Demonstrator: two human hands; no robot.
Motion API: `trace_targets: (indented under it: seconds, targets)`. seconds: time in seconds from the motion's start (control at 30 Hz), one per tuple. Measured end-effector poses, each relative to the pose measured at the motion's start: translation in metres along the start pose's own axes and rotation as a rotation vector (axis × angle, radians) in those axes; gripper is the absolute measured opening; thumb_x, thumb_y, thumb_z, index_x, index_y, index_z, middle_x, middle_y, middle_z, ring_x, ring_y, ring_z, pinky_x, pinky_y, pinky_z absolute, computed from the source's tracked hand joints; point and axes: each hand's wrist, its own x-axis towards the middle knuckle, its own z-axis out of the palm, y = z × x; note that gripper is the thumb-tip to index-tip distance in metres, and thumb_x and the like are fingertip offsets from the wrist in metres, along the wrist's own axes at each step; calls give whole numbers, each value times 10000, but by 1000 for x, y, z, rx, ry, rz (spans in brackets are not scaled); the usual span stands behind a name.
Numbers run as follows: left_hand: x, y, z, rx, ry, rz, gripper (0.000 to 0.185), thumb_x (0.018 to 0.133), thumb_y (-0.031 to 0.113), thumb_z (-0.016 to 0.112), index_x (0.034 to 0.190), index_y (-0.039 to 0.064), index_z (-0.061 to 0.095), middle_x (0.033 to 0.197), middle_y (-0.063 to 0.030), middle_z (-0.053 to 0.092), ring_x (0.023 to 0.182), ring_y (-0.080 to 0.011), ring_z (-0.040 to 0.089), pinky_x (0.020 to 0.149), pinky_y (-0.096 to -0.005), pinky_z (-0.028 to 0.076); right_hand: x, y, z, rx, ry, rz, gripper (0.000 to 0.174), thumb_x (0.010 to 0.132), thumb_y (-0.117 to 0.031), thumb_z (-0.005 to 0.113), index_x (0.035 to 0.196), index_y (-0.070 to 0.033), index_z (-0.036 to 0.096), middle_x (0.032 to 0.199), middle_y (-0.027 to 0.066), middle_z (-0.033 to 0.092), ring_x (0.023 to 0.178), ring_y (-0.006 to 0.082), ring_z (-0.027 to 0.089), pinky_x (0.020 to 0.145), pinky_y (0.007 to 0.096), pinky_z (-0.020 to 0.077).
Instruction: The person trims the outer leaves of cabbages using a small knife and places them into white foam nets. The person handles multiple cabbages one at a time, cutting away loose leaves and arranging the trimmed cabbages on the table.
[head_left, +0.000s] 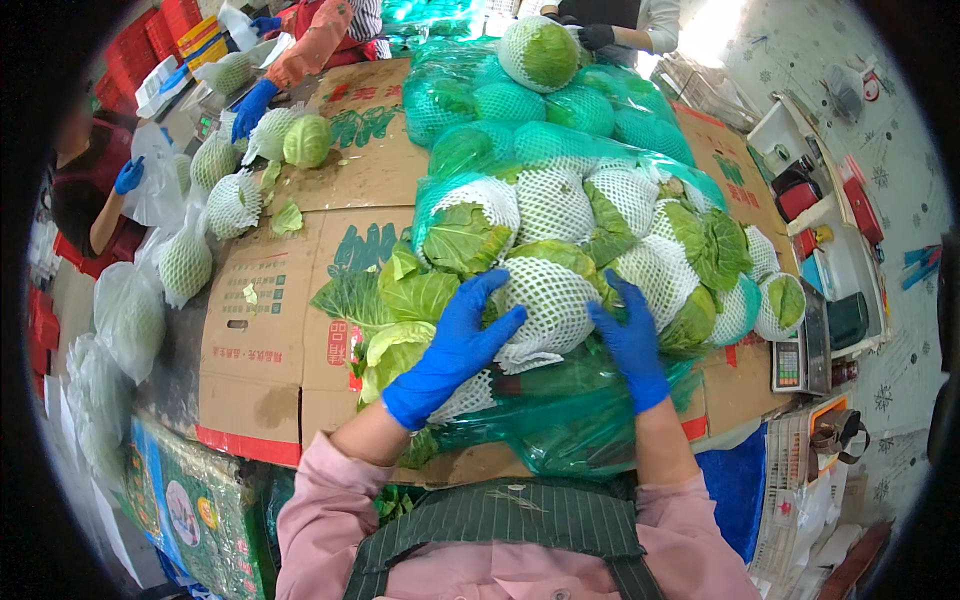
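Both my hands wear blue gloves and frame a cabbage in white foam netting in the middle. My left hand has its thumb and fingers spread at the cabbage's left side. At its right side is my right hand, fingers apart; whether either palm presses the netting is hard to tell. More netted cabbages lie behind, several with loose outer leaves, on and in green plastic film. Loose cabbage leaves lie left of my left hand.
Flattened cardboard covers the table. Netted and bagged cabbages line its left side, near a co-worker's gloved hands. Another co-worker's dark gloves touch a large netted cabbage at the far end. A scale stands at right.
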Motion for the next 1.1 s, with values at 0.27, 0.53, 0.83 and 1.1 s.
trace_targets:
  seconds: [0.27, 0.53, 0.83, 1.1]
  targets:
    - [22, -6, 29, 134, 140, 127, 575, 864, 292, 717, 1318, -6, 527, 1299, -231, 549, 1196, -355, 534, 1032, -413, 413, -103, -21, 27, 21, -267, -251, 555, 818, -191, 769, 1301, -27, 550, 1338, 140, 543, 1134, 245, 590, 936, 374, 488]
    - [-60, 14, 17, 340, -72, 111, 870, 729, 358, 824, 1440, 63, 420, 1458, -243, 395, 1371, -407, 365, 1107, -457, 342, -114, 26, 17, 617, -247, 675, 531, 912, -225, 664, 1379, -41, 489, 1240, 68, 590, 1018, 147, 562, 814, 293, 496]
    - [-129, -3, -32, -434, 244, -136, 1041, 756, 388, 806, 1527, 25, 209, 1537, -146, 301, 1401, -273, 330, 1151, -395, 269, -90, -65, 9, 823, -479, 463, 672, 857, -168, 734, 1434, -33, 417, 1291, 70, 556, 939, 139, 550, 839, 325, 488]
    - [-152, 19, -101, 3, 229, -244, 586, 753, 181, 817, 1278, 43, 598, 1316, -158, 555, 1272, -292, 492, 1060, -401, 402, -102, -96, 113, 209, -643, 10, 772, 776, -347, 812, 1400, -71, 451, 1240, 196, 506, 1092, 323, 569, 904, 413, 487]
